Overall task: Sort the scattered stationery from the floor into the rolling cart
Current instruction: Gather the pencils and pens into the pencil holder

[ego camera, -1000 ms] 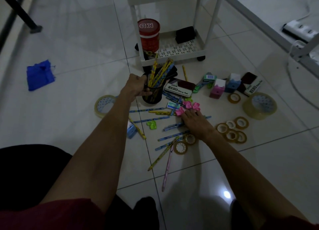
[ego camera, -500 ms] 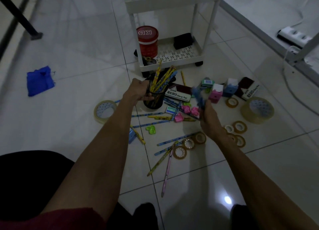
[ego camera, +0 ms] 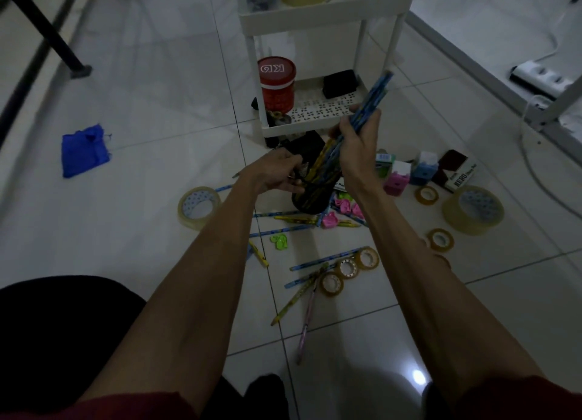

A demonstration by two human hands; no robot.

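Note:
My left hand (ego camera: 277,174) grips the rim of a black mesh pencil cup (ego camera: 310,199), held tilted just above the floor. My right hand (ego camera: 359,136) is closed around a bunch of blue pencils (ego camera: 373,99), their lower ends going into the cup among yellow and blue pencils. Behind them stands the white rolling cart (ego camera: 318,19); its bottom shelf holds a red canister (ego camera: 277,82) and a black box (ego camera: 340,84). More pencils (ego camera: 327,259), small tape rolls (ego camera: 348,268), pink clips (ego camera: 345,207) and a green clip (ego camera: 278,241) lie scattered on the tiles.
Large clear tape rolls lie left (ego camera: 198,207) and right (ego camera: 472,210). Sharpeners (ego camera: 396,178), a stamp-pad box (ego camera: 458,174) and a blue cloth (ego camera: 83,150) are on the floor. A black furniture leg (ego camera: 47,29) is far left; a power strip (ego camera: 544,76) and cable far right.
My right hand rose from the floor with a bunch of blue pencils and brought them up over the cup. My left hand kept hold of the cup, which tilted toward me.

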